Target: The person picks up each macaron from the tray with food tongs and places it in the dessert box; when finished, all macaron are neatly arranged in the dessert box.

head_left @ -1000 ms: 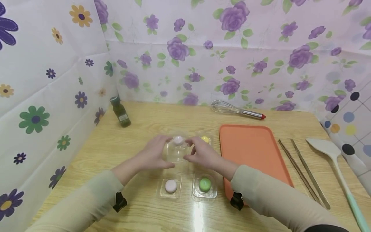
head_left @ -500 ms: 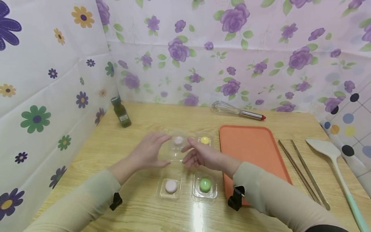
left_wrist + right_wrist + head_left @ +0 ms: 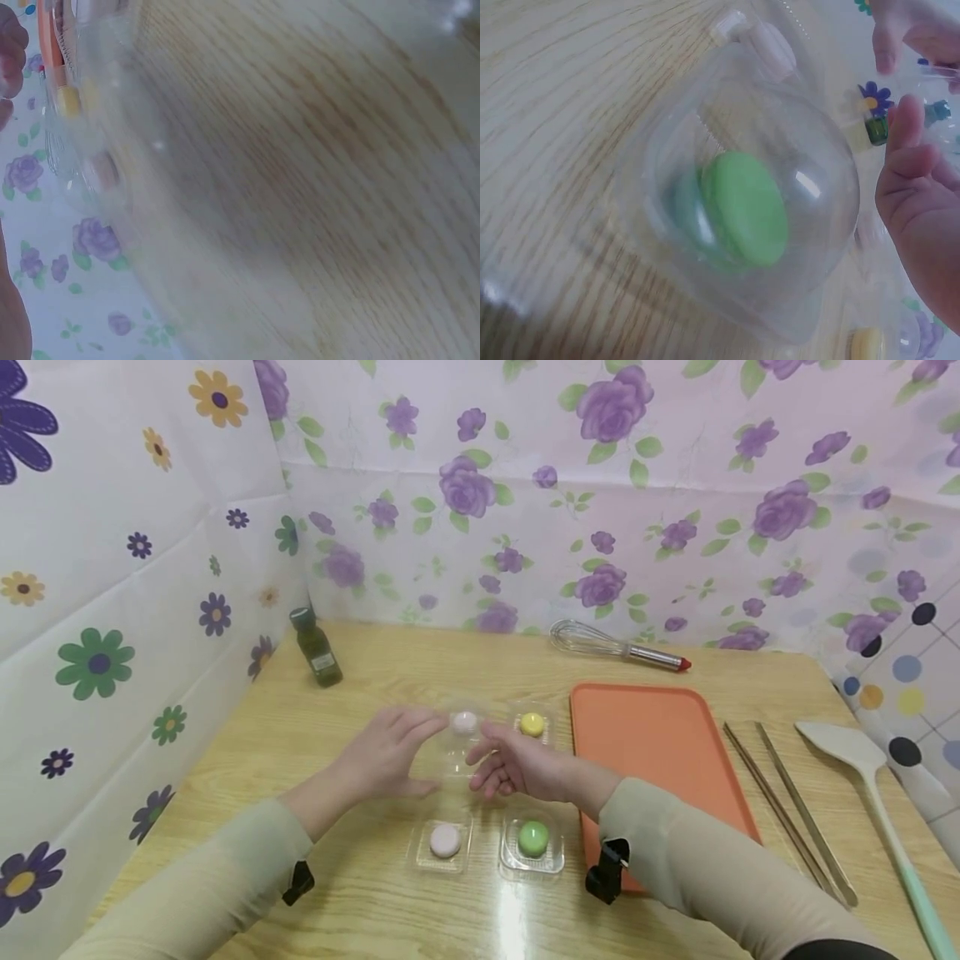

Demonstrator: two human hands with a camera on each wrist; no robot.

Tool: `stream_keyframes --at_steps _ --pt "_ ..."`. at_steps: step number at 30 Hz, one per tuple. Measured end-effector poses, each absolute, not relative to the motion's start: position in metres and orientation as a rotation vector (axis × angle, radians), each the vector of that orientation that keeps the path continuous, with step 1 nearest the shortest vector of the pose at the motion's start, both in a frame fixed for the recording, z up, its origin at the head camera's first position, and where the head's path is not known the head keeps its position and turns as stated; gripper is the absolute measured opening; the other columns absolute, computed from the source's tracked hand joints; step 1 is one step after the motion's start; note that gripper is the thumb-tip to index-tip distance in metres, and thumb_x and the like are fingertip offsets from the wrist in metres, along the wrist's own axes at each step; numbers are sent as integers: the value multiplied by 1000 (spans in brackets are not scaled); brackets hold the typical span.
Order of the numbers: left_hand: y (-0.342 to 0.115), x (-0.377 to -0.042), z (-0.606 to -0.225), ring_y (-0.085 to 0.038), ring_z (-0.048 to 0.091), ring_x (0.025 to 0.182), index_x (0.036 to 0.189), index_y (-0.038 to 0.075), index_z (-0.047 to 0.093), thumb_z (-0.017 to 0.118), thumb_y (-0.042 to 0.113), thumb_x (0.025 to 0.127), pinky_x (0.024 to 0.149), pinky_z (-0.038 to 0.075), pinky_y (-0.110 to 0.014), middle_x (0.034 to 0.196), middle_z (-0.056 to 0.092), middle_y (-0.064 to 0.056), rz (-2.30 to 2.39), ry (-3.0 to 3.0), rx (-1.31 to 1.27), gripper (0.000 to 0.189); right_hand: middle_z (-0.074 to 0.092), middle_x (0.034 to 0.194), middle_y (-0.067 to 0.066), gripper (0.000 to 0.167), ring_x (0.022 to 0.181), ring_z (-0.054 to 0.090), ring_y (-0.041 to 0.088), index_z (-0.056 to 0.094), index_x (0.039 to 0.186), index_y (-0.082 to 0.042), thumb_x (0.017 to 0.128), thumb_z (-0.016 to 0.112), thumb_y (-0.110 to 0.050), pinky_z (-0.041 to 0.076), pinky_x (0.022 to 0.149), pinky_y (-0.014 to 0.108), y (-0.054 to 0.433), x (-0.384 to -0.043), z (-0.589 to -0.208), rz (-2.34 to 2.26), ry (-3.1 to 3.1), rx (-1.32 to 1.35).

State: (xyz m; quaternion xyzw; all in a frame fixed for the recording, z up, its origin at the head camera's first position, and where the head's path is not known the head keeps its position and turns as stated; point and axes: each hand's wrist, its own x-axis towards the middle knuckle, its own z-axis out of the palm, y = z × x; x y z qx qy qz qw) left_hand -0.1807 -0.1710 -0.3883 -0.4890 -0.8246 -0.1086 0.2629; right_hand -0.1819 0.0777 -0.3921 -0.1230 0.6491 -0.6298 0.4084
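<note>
A clear plastic lid (image 3: 459, 764) is held up between the hands in the head view. My left hand (image 3: 384, 750) holds it, thumb and fingers spread around its left side. My right hand (image 3: 521, 766) is beside its right side, fingers loose; whether they touch the lid cannot be told. Just behind is a pale lilac macaron (image 3: 465, 722) in a clear tray. A yellow macaron (image 3: 532, 724) sits to its right. Nearer are a pale pink macaron (image 3: 446, 841) in its tray and a green macaron (image 3: 746, 208) under a clear dome (image 3: 825, 180).
An orange tray (image 3: 651, 735) lies right of the macarons. Beyond it are metal chopsticks (image 3: 783, 810) and a white spatula (image 3: 843, 747) with a mint handle. A whisk (image 3: 618, 647) lies at the back. A dark green bottle (image 3: 317, 647) stands at the back left.
The right hand has loosened its fingers from the lid and turned its palm inward. The left hand has shifted slightly left. The macarons stay in place.
</note>
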Motion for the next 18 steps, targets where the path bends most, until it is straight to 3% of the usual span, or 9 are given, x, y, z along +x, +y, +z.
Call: stream_keyframes --at_steps 3,7,12,18 --pt "-169 -175 -383 -29 47 113 132 3 41 83 46 58 95 39 -48 130 47 -11 -500 -2504 -1236 95 62 100 14 58 83 60 22 46 125 7 96 40 -42 46 73 32 80 -180 -391 -1535 1822 -428" --pt "-169 -171 -377 -27 46 116 139 8 39 81 38 68 95 41 -47 133 48 -9 -922 -2878 -1037 88 61 109 10 46 93 59 19 52 123 2 92 57 -31 48 82 37 84 -175 -389 -1400 2178 -656" --pt "-176 -170 -378 -27 49 106 138 8 41 72 34 80 84 45 -45 128 52 -5 -1204 -3112 -953 70 61 113 10 52 94 58 19 55 123 -2 82 70 -31 48 78 34 86 -171 -392 -1305 2366 -862" --pt "-178 -168 -377 -25 47 106 138 11 41 76 30 77 82 44 -43 125 52 0 -1310 -3138 -941 72 57 122 9 65 99 57 15 50 129 -2 79 74 -36 49 79 34 85 -168 -394 -1209 2410 -962"
